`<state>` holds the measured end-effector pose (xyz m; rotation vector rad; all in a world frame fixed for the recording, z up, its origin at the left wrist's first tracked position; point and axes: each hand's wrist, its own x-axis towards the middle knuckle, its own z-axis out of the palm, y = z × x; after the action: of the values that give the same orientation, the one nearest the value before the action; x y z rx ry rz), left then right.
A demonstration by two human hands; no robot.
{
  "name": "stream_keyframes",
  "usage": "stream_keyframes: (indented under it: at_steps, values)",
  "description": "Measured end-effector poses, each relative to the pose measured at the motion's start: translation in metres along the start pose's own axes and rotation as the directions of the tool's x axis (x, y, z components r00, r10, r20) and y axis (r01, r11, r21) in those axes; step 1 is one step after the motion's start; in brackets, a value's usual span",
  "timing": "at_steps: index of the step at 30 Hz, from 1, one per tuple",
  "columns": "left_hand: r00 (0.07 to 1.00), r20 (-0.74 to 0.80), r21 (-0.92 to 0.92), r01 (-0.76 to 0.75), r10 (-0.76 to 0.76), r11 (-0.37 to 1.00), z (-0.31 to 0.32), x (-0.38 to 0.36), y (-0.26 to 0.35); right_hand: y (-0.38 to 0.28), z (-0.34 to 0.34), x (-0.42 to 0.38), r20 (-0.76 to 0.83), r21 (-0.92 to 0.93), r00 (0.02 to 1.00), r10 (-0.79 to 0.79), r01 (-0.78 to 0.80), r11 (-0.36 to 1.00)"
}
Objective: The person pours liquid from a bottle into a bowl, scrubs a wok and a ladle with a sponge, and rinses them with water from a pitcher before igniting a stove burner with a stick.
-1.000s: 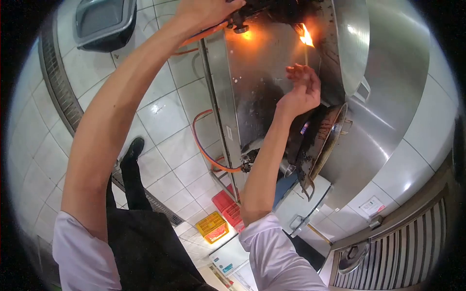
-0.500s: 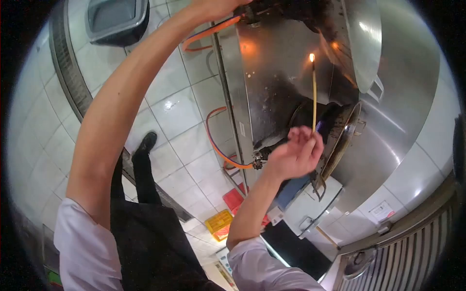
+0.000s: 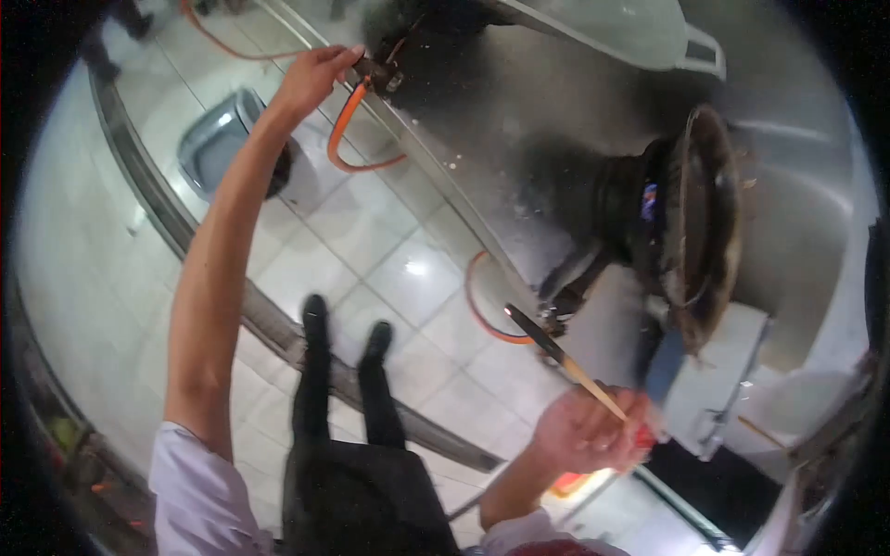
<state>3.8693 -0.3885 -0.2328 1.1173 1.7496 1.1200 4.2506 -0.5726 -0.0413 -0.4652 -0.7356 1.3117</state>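
My left hand (image 3: 313,82) is closed at the dark gas valve (image 3: 378,74) on the front edge of the steel stove, where an orange hose (image 3: 345,130) hangs down. Its fingertips press together on the valve's near end. Held low at the right is a thin wooden stick (image 3: 579,375), pinched in my right hand (image 3: 593,431), which is smeared by motion. The stick's far half is charred black, with no flame showing on it. Its tip overlaps a second valve (image 3: 553,320) in this view.
A wok (image 3: 709,232) sits on a burner (image 3: 640,208) with a small bluish glow. Above it lies a pale pan with a handle (image 3: 612,32). A grey bin (image 3: 222,139) stands on the tiled floor, beside a drain channel (image 3: 158,204). Another person's feet (image 3: 130,20) show top left.
The flame on the stick's tip is gone. My right hand has lowered the stick away from the stove, toward me. The view has swung, bringing my left hand at the valve fully into sight.
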Motion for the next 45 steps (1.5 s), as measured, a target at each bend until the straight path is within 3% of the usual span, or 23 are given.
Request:
stream_keyframes:
  at_steps: [1,4,5,7,8,9,11,12,14,15,17,24,31,37,39,42,45]
  values:
    - [0.999,0.006,-0.020,0.036,-0.036,0.999,0.000,-0.004,0.012,-0.005,0.000,-0.006,-0.125,0.067,0.991,0.043,-0.035,0.997]
    - [0.996,-0.003,-0.026,0.093,-0.093,0.995,0.002,-0.006,0.025,-0.016,-0.018,-0.020,-0.207,0.095,0.978,0.005,0.015,0.995]
    - [0.995,0.057,0.024,0.083,-0.085,0.996,-0.002,-0.007,0.026,-0.017,-0.024,-0.023,-0.263,0.150,0.965,-0.013,0.054,0.987]
    - [0.988,0.057,-0.005,0.142,-0.141,0.990,0.002,-0.008,0.032,-0.017,-0.038,-0.030,-0.217,0.113,0.975,-0.039,0.065,0.991]
    - [0.983,0.059,-0.042,0.175,-0.173,0.984,0.003,-0.005,0.027,-0.014,-0.052,-0.040,-0.279,0.145,0.958,-0.064,0.108,0.984]
    - [0.983,0.031,-0.009,0.181,-0.180,0.983,0.007,-0.008,0.030,-0.011,-0.067,-0.050,-0.425,0.149,0.905,0.007,0.063,0.987]
    - [0.973,-0.003,0.070,0.231,-0.231,0.971,0.007,-0.006,0.030,-0.002,-0.059,-0.033,-0.355,-0.312,0.930,-0.096,-0.021,0.950]
    - [0.981,0.008,0.049,0.191,-0.192,0.980,0.009,-0.007,0.030,0.008,-0.071,-0.031,-0.393,-0.282,0.913,-0.109,-0.007,0.959]
    - [0.979,0.015,0.038,0.203,-0.204,0.978,0.013,-0.012,0.033,0.023,-0.098,-0.032,-0.286,-0.468,0.928,-0.238,0.081,0.880]
    - [0.982,0.070,0.000,0.176,-0.175,0.984,0.012,-0.013,0.036,0.028,-0.105,-0.028,-0.311,-0.455,0.916,-0.252,0.089,0.886]
    - [0.980,0.053,0.007,0.194,-0.194,0.981,0.017,-0.015,0.043,0.034,-0.119,-0.018,-0.169,-0.598,0.952,-0.257,0.108,0.794]
    - [0.969,0.039,0.082,0.241,-0.244,0.967,0.018,-0.016,0.049,0.018,-0.129,-0.009,-0.163,-0.588,0.960,-0.225,0.088,0.804]
    - [0.966,0.087,0.029,0.243,-0.245,0.969,0.014,-0.016,0.044,0.006,-0.135,-0.032,-0.207,-0.603,0.961,-0.183,0.022,0.797]
    - [0.964,0.095,-0.026,0.253,-0.250,0.967,0.010,-0.017,0.039,-0.003,-0.138,-0.051,-0.234,-0.598,0.932,-0.277,0.087,0.797]
    - [0.952,0.173,-0.055,0.265,-0.252,0.963,0.009,-0.016,0.040,-0.006,-0.135,-0.056,-0.250,-0.588,0.921,-0.299,0.101,0.803]
    - [0.961,0.092,-0.032,0.266,-0.262,0.963,0.018,-0.022,0.044,-0.012,-0.137,-0.061,-0.251,-0.590,0.913,-0.323,0.120,0.799]
    - [0.952,0.121,-0.027,0.286,-0.281,0.958,0.012,-0.016,0.039,-0.018,-0.137,-0.064,-0.239,-0.599,0.914,-0.327,0.127,0.791]
